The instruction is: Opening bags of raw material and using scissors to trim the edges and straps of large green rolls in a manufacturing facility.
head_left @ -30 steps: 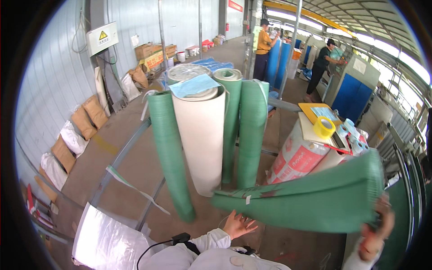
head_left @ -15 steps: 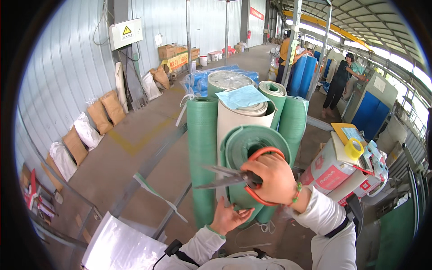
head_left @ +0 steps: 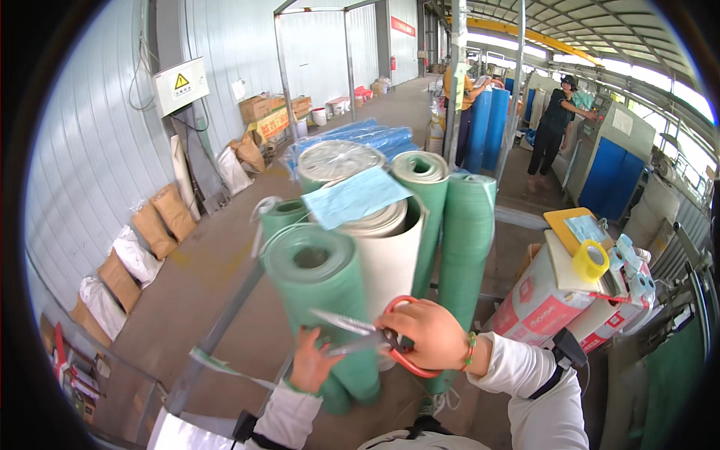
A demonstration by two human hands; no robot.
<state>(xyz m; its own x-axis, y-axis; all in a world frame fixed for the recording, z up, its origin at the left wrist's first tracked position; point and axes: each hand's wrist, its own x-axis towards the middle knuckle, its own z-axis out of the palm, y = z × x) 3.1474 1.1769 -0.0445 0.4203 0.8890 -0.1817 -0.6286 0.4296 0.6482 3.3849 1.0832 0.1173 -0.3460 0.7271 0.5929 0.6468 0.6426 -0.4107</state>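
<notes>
- The right hand (head_left: 427,337) is holding the scissors (head_left: 391,341) firmly by their orange handles, and the two blades are standing apart.
- The left hand (head_left: 311,364) is having its fingers loosely spread and is not gripping anything that I can see; whether it is touching the green roll (head_left: 315,289), I cannot tell.
- This green roll is standing in front of the person, just before the white roll (head_left: 394,262), with its hollow end facing up.
- The lower blade tip is pointing very near to the left fingers, so a small slip or a closing of the blades could be cutting the skin.
- The blades are lying also in front of the roll's side; a careless push could be scratching its surface.
- The roll is appearing to lean a little, though the lens is bending the lines; a knock could be tipping it.
- The blue sheet (head_left: 356,196) is lying loose on the white roll, and a bump could be making it slide.
- Below, a brown floor (head_left: 195,292) is stretching behind a metal rail (head_left: 217,330).
- Sacks (head_left: 154,229) are leaning along the pale wall (head_left: 97,112), and a co-worker (head_left: 551,124) is standing beside a machine with blue panels (head_left: 611,176).
</notes>
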